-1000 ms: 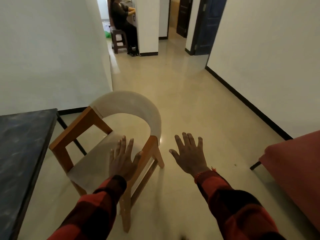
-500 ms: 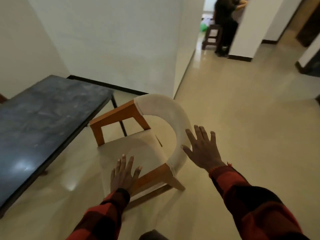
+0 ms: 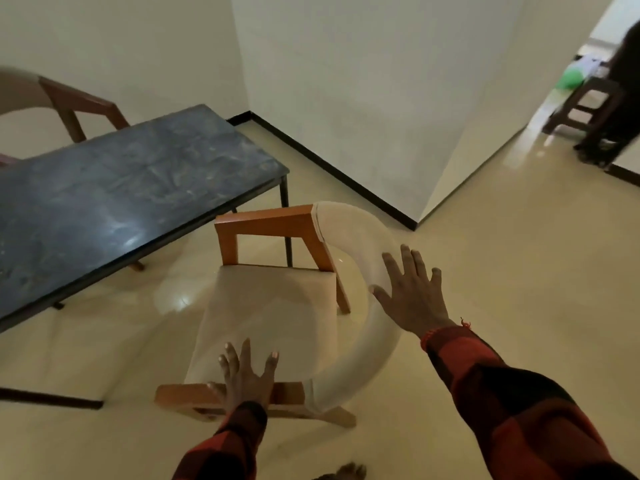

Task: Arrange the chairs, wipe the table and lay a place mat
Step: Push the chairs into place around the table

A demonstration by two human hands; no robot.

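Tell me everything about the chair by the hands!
The chair has an orange-brown wooden frame, a pale cream seat and a curved whitish backrest that wraps round. It stands upright on the shiny floor by the corner of the dark table, facing it. The left hand lies at its near wooden arm, and the right hand is spread on the backrest.

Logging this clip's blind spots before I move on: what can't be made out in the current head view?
- Second chair: cut off by the left edge, its lower part hidden behind the table.
- Person by the stool: blurred, cut by the right edge.
- Near chair: front legs hidden under its seat.
- Left hand and right hand: fingers spread; contact with the chair unclear.
- No place mat or cloth in view.
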